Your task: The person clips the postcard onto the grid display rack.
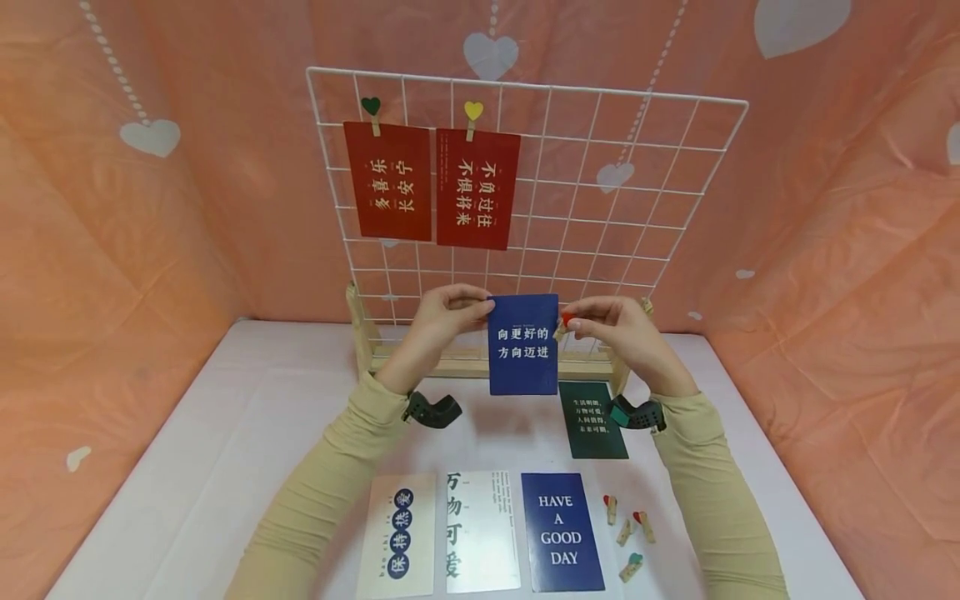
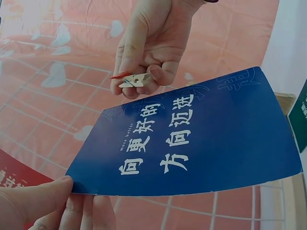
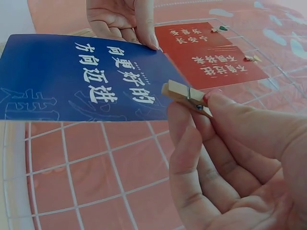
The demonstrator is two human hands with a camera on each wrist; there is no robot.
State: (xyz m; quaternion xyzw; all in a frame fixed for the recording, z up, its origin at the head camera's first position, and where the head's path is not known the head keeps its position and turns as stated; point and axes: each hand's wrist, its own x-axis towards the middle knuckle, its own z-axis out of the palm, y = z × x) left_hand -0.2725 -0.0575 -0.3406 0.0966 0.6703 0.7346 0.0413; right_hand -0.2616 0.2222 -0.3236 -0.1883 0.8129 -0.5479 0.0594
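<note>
One blue card (image 1: 522,367) is pinched by its upper left corner between the thumb and fingers of your left hand (image 1: 453,310). You hold it upright in front of the lower part of the white rack (image 1: 551,87); whether it touches the wires, you cannot tell. Your right hand (image 1: 617,321) is apart from your left, on the card's other side, and pinches a red-heart clip (image 3: 184,92) just beside the card's right edge.

Above, to your left, two red cards hang side by side on the rack, the outer one (image 1: 387,183) under a green-heart clip (image 1: 371,108), the inner one (image 1: 477,192) under a yellow-heart clip (image 1: 472,112).

On the table (image 1: 210,417), a green card (image 1: 592,421) lies below your right hand. Nearer you sit a cream card (image 1: 397,533), a white card (image 1: 483,533) and a navy card (image 1: 562,533) in a row, with four loose clips (image 1: 611,510) to their right.
</note>
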